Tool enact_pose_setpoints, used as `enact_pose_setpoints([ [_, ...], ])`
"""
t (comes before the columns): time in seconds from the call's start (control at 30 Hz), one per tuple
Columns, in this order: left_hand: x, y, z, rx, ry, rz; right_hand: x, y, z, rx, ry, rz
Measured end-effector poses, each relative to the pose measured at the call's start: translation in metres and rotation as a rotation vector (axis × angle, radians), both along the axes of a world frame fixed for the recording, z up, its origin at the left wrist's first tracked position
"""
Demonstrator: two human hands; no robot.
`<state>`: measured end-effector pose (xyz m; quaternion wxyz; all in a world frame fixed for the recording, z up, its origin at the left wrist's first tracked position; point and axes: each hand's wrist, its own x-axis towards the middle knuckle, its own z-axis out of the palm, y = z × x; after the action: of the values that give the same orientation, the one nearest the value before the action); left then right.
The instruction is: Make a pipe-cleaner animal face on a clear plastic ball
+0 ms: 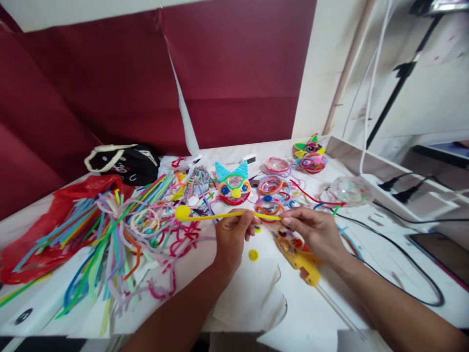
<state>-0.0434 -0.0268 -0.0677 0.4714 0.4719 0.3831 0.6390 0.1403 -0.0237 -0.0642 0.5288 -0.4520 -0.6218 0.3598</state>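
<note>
A yellow pipe cleaner (208,216) stretches level across the middle, its left end coiled into a flat disc (182,212). My left hand (234,234) pinches it near the middle. At its right end, the fingertips of my right hand (311,227) are closed on it. Behind my hands stands a cat-like face (234,183) of pipe cleaners with blue ears and a yellow nose. A small yellow coil (253,254) lies on the white paper below. Beneath my right hand is a yellow glue gun (307,268), partly hidden.
Many loose pipe cleaners (120,220) spread over the left side, some on a red plastic bag (32,254). Clear plastic pieces (350,190) and ringed shapes (270,185) sit behind. A black cable (406,261) loops at right near a phone (441,256). A black bag (126,166) stands back left.
</note>
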Motion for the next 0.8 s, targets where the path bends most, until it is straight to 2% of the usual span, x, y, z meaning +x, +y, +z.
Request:
enact_pose_setpoints([
  [0.13,-0.001,0.0,-0.001,0.042,0.102,0.006,0.005,0.003,-0.002,0.214,-0.306,-0.011],
  [0.3,0.0,-0.004,-0.002,0.101,0.333,0.005,0.011,0.001,-0.005,0.472,-0.753,-0.035],
  [0.43,0.004,-0.008,-0.006,0.167,0.454,0.005,0.007,-0.005,0.0,0.514,-1.124,-0.052],
  [0.5,0.004,-0.008,-0.007,0.188,0.489,-0.008,0.005,-0.006,0.001,0.484,-1.216,-0.042],
  [0.53,0.004,-0.008,-0.007,0.186,0.492,-0.013,0.004,-0.006,0.001,0.457,-1.203,-0.024],
  [0.6,0.002,-0.006,-0.006,0.151,0.458,-0.016,0.004,-0.004,-0.002,0.389,-1.026,0.025],
  [0.67,0.0,-0.004,-0.002,0.097,0.373,-0.008,0.004,-0.001,-0.005,0.251,-0.712,0.068],
  [0.8,-0.002,0.001,0.002,0.036,0.151,0.017,0.0,0.001,-0.004,-0.143,-0.089,0.12],
])
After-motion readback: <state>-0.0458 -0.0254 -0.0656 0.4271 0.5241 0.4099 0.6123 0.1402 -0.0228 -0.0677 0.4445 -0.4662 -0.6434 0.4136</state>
